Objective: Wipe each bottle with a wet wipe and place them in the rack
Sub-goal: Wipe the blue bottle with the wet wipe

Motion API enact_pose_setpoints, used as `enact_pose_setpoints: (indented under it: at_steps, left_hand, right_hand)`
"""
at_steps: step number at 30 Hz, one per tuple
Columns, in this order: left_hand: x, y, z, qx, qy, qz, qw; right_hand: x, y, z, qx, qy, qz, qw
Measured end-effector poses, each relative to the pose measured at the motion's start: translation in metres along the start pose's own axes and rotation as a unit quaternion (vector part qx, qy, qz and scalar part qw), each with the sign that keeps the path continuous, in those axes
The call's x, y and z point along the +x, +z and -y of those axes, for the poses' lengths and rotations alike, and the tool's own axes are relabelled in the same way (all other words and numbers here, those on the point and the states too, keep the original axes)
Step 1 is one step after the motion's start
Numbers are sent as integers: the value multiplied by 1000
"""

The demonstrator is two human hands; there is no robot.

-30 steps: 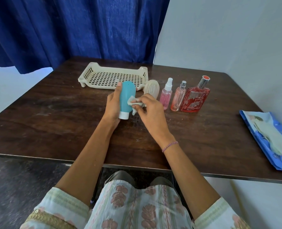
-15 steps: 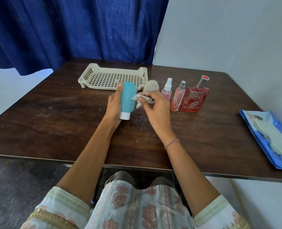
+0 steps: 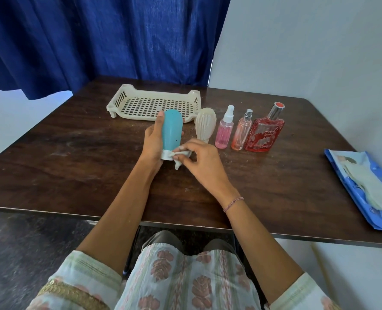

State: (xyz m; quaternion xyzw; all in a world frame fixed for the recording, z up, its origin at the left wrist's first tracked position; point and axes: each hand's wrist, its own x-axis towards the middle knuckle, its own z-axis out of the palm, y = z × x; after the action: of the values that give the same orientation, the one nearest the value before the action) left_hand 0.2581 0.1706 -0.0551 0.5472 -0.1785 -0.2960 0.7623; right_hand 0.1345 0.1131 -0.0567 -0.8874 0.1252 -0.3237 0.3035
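While your left hand (image 3: 153, 139) gripped the smooth teal plastic tube bottle (image 3: 172, 130) with its white cap downward, thumb up its near side and fingers curled round behind, your right hand (image 3: 204, 159) pinched a crumpled white wet wipe (image 3: 179, 156) against that cap. You held the bottle just in front of the cream plastic lattice rack (image 3: 138, 116), low over the dark wooden table (image 3: 74, 164); whether the cap touched the wood I cannot tell. I judged that you were wiping the first bottle, at its cap end, since none of the bottles was in the rack yet. Four more stood in a row off the rack's front right corner: a ribbed cream egg-shaped bottle (image 3: 204, 125) nearest it, then a clear pink spray bottle (image 3: 224, 130), a slim peach glass atomiser (image 3: 241, 135) and a flat red glass perfume bottle (image 3: 263, 135) with a metal neck. A glossy blue wipe pack (image 3: 364, 191) lay far to the rack's right. Your next move probably called for lifting the tube over the rack's low front wall and setting it down steadily, because its rounded, damp plastic looked slippery and could roll on the perforated floor.
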Motion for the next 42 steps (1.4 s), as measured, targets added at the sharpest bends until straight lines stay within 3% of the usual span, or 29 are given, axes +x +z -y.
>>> enact_pose_setpoints:
  at_steps: [3, 7, 17, 22, 28, 37, 42]
  left_hand:
    - [0, 0, 0, -8, -2, -5, 1000]
    - [1, 0, 1, -13, -7, -11, 1000]
    - [-1, 0, -2, 1, 4, -8, 1000]
    - [-2, 1, -3, 2, 21, 0, 1000]
    - [-5, 2, -3, -4, 16, 6, 1000]
    - [-5, 1, -4, -3, 5, -1, 1000]
    - [-5, 2, -5, -16, 16, -4, 1000]
  right_hand:
    - [2, -6, -2, 52, 43, -18, 998]
    - [12, -12, -1, 29, 33, -90, 995]
    - [6, -2, 1, -40, -11, -69, 997]
    - [-2, -1, 0, -49, -20, -17, 998]
    - [6, -5, 6, -10, 8, -103, 995]
    - [5, 5, 9, -41, 13, -118, 992]
    - [-2, 9, 9, -44, -1, -82, 996]
